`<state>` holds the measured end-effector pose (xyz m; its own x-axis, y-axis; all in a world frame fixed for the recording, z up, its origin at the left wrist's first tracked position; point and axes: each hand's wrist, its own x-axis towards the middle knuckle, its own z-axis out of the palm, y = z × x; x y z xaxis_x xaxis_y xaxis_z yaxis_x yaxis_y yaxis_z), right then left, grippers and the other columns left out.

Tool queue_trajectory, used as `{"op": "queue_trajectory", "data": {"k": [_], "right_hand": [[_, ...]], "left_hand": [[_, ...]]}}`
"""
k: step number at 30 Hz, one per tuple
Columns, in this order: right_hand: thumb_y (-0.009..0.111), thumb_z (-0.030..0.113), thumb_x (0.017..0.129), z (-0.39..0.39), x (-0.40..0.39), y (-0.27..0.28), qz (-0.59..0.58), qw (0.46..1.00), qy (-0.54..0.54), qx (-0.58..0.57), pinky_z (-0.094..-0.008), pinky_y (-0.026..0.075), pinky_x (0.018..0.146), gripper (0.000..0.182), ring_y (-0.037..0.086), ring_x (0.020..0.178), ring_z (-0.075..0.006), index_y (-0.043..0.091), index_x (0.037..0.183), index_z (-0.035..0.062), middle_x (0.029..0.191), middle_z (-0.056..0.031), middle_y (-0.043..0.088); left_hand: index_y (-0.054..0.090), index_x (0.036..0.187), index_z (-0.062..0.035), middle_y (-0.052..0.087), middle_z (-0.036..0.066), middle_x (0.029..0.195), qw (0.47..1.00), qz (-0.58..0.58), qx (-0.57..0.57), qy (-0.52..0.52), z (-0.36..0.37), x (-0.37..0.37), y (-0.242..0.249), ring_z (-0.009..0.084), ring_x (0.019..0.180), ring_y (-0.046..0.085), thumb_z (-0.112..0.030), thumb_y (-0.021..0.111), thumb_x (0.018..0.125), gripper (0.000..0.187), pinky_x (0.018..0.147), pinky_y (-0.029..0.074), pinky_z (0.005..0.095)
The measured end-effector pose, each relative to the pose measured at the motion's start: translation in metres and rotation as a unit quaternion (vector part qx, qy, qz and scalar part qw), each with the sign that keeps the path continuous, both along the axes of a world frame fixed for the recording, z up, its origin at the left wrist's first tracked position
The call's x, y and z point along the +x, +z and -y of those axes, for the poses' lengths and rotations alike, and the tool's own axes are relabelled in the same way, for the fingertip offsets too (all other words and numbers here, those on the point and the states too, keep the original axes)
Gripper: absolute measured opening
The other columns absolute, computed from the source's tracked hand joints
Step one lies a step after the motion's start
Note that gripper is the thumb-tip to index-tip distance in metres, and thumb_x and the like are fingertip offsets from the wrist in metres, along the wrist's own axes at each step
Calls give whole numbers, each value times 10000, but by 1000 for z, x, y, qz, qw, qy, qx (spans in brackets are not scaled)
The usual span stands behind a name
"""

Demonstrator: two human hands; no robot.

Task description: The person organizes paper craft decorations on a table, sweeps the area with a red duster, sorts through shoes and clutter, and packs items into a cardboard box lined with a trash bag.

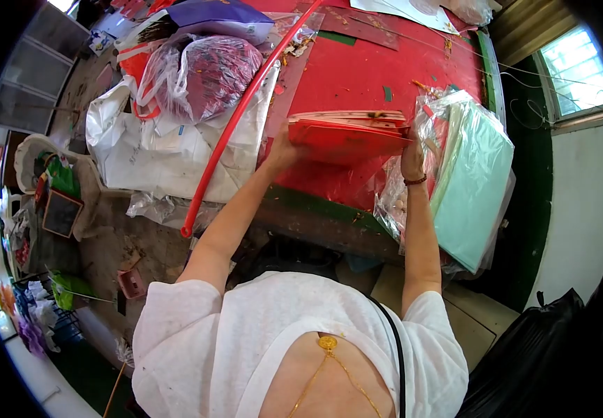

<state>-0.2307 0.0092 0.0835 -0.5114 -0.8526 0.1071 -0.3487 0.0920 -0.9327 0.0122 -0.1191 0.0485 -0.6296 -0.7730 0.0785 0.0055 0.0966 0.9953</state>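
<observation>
A stack of red sheets [346, 138] is held upright above the red tabletop, between my two hands. My left hand [284, 150] grips its left end, the fingers partly hidden behind the sheets and a little blurred. At the right end my right hand [413, 159] closes on the stack's edge, with a dark bracelet at the wrist. Just right of that hand lie pale green sheets [474, 182] in clear plastic. Crumpled clear plastic [390, 198] sits below and beside my right hand.
A red tube [235, 115] slants across the table's left part. Behind it are a plastic bag of dark red material [221, 73], a purple bag [225, 19] and white sheeting [155, 150]. Thin strings cross the back right. Black bags [528, 355] stand at the lower right.
</observation>
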Motion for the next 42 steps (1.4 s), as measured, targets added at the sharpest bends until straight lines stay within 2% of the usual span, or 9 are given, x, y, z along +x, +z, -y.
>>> {"op": "queue_trajectory", "data": {"k": [10, 12, 15, 18, 22, 25, 34, 39, 42], "right_hand": [[88, 586, 842, 2, 32, 66, 169, 972, -125, -103, -288, 337, 891, 756, 487, 975, -171, 465, 1138, 2, 1038, -103, 541], [107, 625, 819, -2, 32, 68, 213, 955, 19, -207, -287, 348, 879, 785, 493, 964, -170, 482, 1106, -3, 1012, -108, 550], [151, 642, 807, -1, 6, -34, 239, 952, 43, -187, -305, 359, 872, 791, 507, 949, -201, 493, 1068, -22, 1013, -127, 548], [192, 582, 841, -11, -6, -2, 345, 926, -6, -156, -346, 365, 882, 726, 491, 1001, -249, 462, 1108, -37, 1029, -156, 540], [352, 546, 820, -21, -16, 36, 33, 981, 3, -191, -373, 366, 888, 680, 488, 1034, -261, 444, 1133, -50, 1079, -177, 525], [682, 360, 664, -17, 20, 84, -400, 914, -52, 45, -355, 356, 903, 676, 472, 1056, -275, 436, 1173, -10, 1123, -182, 506], [624, 182, 706, -51, -95, 20, -248, 942, -211, 85, -346, 458, 770, 542, 531, 950, -274, 427, 1175, -6, 1116, -199, 494], [235, 385, 906, -13, -64, -14, 42, 996, -74, 7, -328, 247, 979, 503, 331, 1192, -194, 394, 1234, 38, 1275, -95, 387], [263, 472, 882, 31, -61, -25, -11, 987, -157, -31, -384, 158, 998, 553, 274, 1216, -257, 483, 1146, 38, 1182, -156, 460]], "left_hand": [[543, 936, -14, 582, 55, 899, 997, -65, 42, 24, -3, -18, 31, 158, 850, 538, 18, 606, 594, 349, 749, 432, 278], [528, 977, -25, 541, 70, 1007, 995, -87, -38, 14, -9, -14, 13, 156, 955, 498, 18, 615, 594, 395, 787, 420, 291], [510, 1032, -31, 521, 92, 1036, 996, -69, -27, -53, -23, -10, -33, 192, 992, 488, 14, 621, 604, 444, 834, 398, 304], [518, 1035, -33, 523, 112, 1013, 980, -19, -171, -102, -22, -17, -20, 233, 996, 488, -16, 654, 612, 445, 865, 381, 306], [535, 1007, -38, 529, 106, 1008, 978, -54, -178, -93, -24, -39, -26, 232, 976, 500, -2, 633, 640, 381, 851, 389, 304], [535, 990, -43, 530, 100, 987, 979, -66, -176, -75, -27, -43, -28, 219, 946, 511, -16, 645, 650, 358, 830, 401, 301], [523, 1000, -50, 537, 66, 967, 981, -88, -149, -86, -13, -44, -30, 154, 899, 519, -38, 639, 703, 319, 787, 412, 272], [592, 956, -35, 607, 24, 892, 997, 32, -44, -61, 15, -55, -3, 85, 840, 521, -73, 661, 705, 263, 743, 423, 256], [618, 898, -30, 618, 15, 838, 996, -64, 42, -51, 22, -66, 25, 87, 815, 538, -81, 679, 685, 227, 727, 433, 259]]}}
